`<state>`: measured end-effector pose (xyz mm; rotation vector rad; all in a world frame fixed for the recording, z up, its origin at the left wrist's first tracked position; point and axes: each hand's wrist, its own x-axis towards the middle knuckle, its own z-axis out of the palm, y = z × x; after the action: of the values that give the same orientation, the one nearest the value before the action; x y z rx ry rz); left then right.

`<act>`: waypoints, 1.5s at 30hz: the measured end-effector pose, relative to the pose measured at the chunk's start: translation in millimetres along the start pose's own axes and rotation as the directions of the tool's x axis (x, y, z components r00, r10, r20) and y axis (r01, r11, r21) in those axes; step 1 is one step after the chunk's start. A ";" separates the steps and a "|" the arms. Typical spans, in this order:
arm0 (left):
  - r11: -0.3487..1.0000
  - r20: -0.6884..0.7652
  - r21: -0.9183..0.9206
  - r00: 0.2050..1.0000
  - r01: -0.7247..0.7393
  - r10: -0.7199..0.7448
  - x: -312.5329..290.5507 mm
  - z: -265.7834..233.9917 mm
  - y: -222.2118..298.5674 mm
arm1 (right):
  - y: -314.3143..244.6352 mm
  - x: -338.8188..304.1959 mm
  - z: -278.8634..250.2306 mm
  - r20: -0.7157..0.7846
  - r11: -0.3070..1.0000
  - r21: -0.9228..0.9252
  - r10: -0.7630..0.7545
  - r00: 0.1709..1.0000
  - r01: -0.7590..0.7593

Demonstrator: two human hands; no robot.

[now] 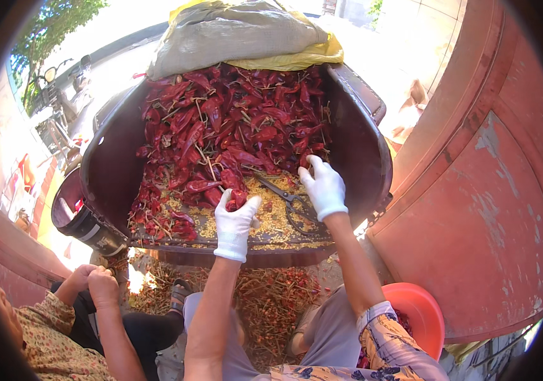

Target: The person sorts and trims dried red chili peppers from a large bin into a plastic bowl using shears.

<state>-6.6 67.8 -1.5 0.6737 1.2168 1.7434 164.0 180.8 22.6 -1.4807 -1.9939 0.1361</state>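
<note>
Both hands wear white gloves. My left hand (233, 223) is closed around a dried red chili pepper (237, 199) at the near edge of the heap. My right hand (325, 188) reaches to the heap's right side, thumb and forefinger curled about a bit of red chili (304, 162). Between the hands, dark metal scissors (289, 197) lie on yellow seeds (265, 219), handles toward my right hand. The large pile of dried red chilies (233, 120), many with stems, fills the back of a dark metal cart bed (363, 146).
A grey and yellow sack (240, 38) covers the pile's far end. A dark bucket (87, 222) stands at the cart's left. By my right leg is a red basin (421, 317). Another person's hands (97, 282) are at lower left. Stems (271, 305) litter the ground; a red metal door (475, 222) is at right.
</note>
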 end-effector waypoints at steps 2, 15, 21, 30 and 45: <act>0.996 -0.056 -0.090 0.998 0.030 -0.035 -1.3 0.2 -3.9 | -2.0 20.2 28.1 0.062 0.984 -0.131 0.126 0.990 -0.117; 0.966 0.036 -0.222 0.991 0.133 -0.129 -2.3 21.7 -12.4 | 15.1 13.0 40.8 -0.129 0.994 -0.056 0.085 0.988 -0.093; 0.958 0.068 -0.239 0.987 0.159 -0.147 3.2 13.2 -13.6 | 5.5 -8.5 27.6 -0.283 0.918 0.393 0.068 0.957 0.051; 0.943 0.072 -0.268 0.980 0.199 -0.186 -0.8 11.2 -13.0 | 0.1 -23.6 18.2 0.225 0.315 0.903 0.231 0.946 -0.292; 0.930 -0.045 -0.350 0.990 0.109 -0.133 3.5 3.0 -4.2 | 7.9 -10.4 28.2 -0.116 0.989 0.140 -0.039 0.992 0.055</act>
<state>-4.3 72.8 -4.5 0.3247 0.9379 1.8274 156.8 182.3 -7.6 -1.3209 -1.8860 0.1680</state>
